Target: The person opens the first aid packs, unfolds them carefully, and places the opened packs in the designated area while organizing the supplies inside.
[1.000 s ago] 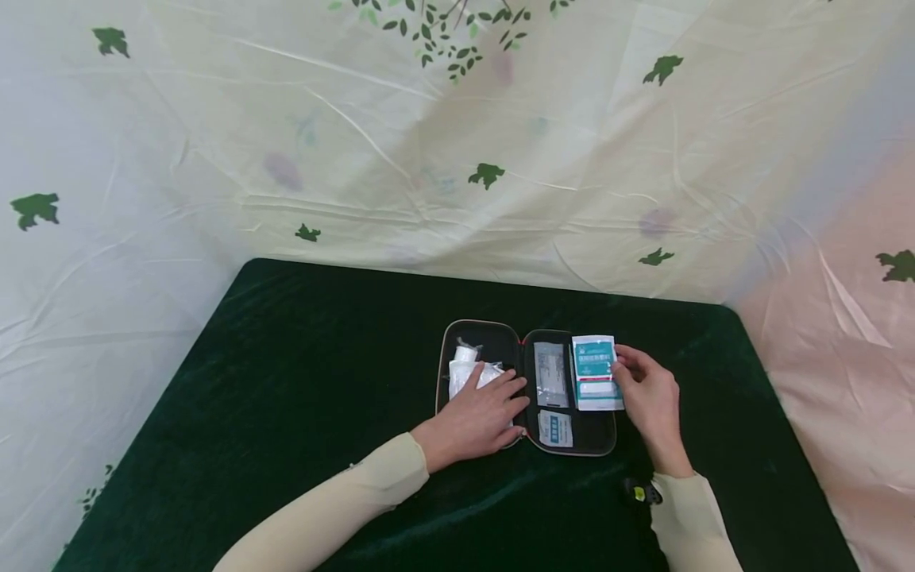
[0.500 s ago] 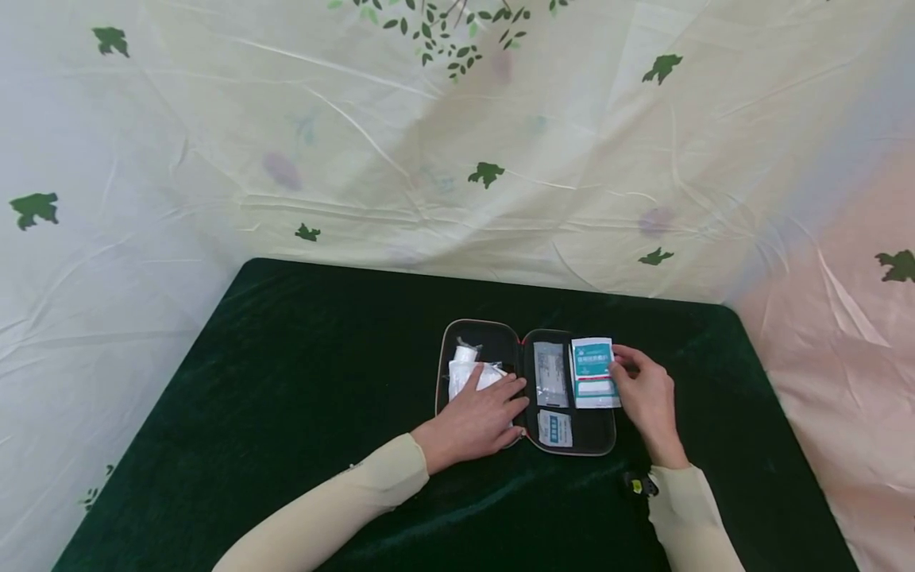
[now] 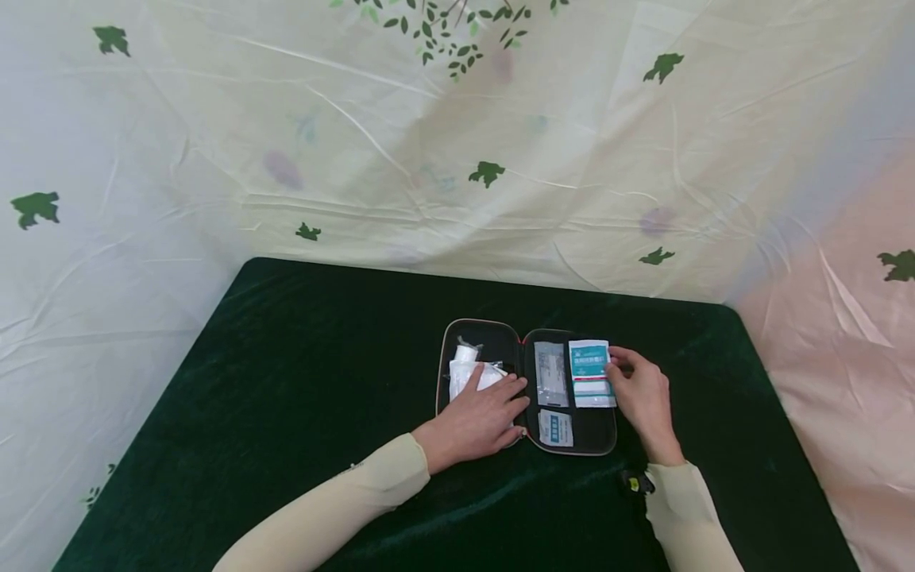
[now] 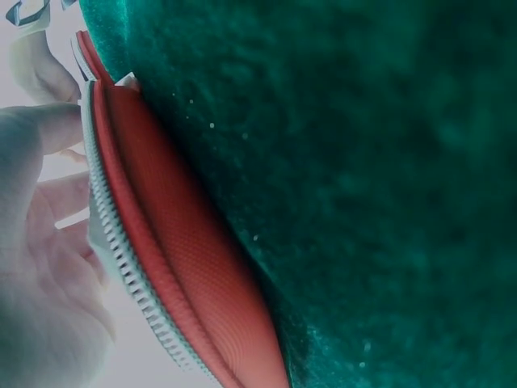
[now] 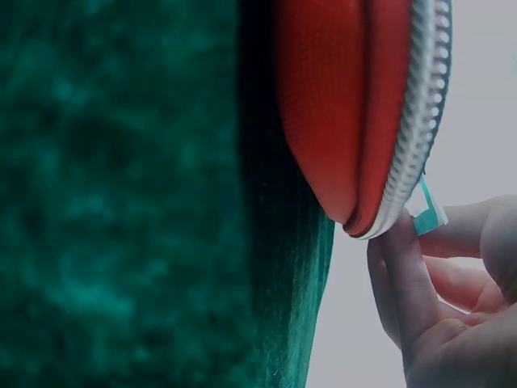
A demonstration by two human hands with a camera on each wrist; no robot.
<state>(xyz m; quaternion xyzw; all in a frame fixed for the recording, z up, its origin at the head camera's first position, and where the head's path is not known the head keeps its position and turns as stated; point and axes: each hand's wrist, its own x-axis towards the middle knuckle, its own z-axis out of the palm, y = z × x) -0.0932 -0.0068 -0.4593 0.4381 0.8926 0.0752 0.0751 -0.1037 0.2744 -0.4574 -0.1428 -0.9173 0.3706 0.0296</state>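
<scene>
A zip case [image 3: 595, 435] lies spread open on the table, black inside; its red outer shell [image 4: 190, 242] and zip teeth fill much of the left wrist view. My left hand [image 3: 475, 417] rests over the left half with fingers extended, on white plastic-wrapped contents [image 3: 461, 375], partly covering them. With thumb and fingers, my right hand [image 3: 649, 401] pinches the right edge of a flat teal-and-white packet [image 3: 590, 367], which is over the upper right of the other half. In the right wrist view the packet's teal corner [image 5: 428, 214] shows between the fingertips beside the zip.
In the case's right half, a clear-and-grey packet [image 3: 550, 373] sits left of the teal one, with a small blue-and-white sachet [image 3: 555, 429] below. A dark green velvet cloth [image 3: 343, 342] covers the table. Pale printed fabric [image 3: 400, 159] hangs behind and at both sides.
My right hand has shifted slightly left with the teal-and-white packet, bringing it further over the case's right half. The left hand has stayed in place.
</scene>
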